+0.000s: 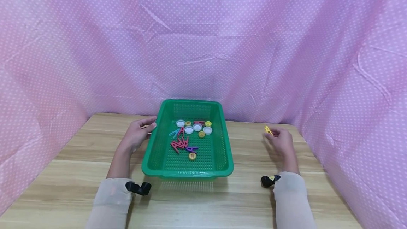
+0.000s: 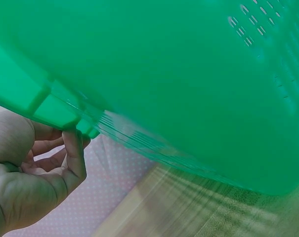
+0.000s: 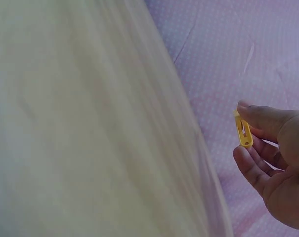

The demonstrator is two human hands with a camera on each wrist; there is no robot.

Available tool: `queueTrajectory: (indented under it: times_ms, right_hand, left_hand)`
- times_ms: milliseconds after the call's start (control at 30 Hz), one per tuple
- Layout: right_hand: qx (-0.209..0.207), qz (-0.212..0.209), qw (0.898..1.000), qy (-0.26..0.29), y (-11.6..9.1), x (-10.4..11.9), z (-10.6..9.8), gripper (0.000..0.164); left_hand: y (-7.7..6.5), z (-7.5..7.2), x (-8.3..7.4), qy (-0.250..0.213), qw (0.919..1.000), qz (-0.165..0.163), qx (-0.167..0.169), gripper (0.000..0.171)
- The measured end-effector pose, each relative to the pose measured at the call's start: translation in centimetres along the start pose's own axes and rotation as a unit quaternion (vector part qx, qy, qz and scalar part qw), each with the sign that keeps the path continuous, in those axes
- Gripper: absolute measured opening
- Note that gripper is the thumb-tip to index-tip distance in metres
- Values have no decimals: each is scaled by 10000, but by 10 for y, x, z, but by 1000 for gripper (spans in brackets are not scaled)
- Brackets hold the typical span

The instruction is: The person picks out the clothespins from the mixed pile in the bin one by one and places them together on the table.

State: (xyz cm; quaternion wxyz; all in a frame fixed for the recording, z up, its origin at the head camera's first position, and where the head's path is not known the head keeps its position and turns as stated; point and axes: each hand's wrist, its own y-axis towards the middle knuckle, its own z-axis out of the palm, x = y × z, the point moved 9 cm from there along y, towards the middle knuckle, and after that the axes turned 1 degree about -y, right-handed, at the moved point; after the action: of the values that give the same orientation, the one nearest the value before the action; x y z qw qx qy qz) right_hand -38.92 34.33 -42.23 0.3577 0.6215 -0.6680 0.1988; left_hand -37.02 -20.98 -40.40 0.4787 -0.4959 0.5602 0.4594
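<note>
A green plastic basket (image 1: 187,174) is at the middle of the wooden table. At its left side my left hand (image 1: 135,136) holds the rim, with the thumb and curled fingers at the edge in the left wrist view. Inside the basket are red clothespins (image 1: 178,144), a purple clothespin (image 1: 192,149), a light-blue clothespin (image 1: 174,133), white bottle caps (image 1: 189,129) and yellowish caps (image 1: 192,156). Off to the right, my right hand (image 1: 283,142) pinches a yellow clothespin (image 3: 244,132) between thumb and fingers, above the table.
Pink dotted cloth (image 1: 203,45) hangs behind the table and along both sides. The wooden table top (image 1: 248,154) stretches between the basket and my right arm. A black wrist camera (image 1: 139,188) sits on the left sleeve, another (image 1: 269,181) on the right.
</note>
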Motion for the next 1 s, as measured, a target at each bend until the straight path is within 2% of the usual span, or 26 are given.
queueTrajectory:
  times_ms: [133,267,667,1000]
  right_hand:
    - [6,213,9998,43,-1,-15,-2,44]
    - [42,180,9997,-151,-1,-22,-4,45]
    - [-203,53,9982,-566,-2,-26,-5,41]
    - [-282,98,9976,-621,-2,-30,-3,43]
  left_hand:
    - [1,0,1,8,10000,-27,12,45]
    - [1,0,2,39,10000,-34,35,45]
    - [1,0,-2,91,9999,-77,100,45]
    - [3,-1,0,49,9999,-130,102,44]
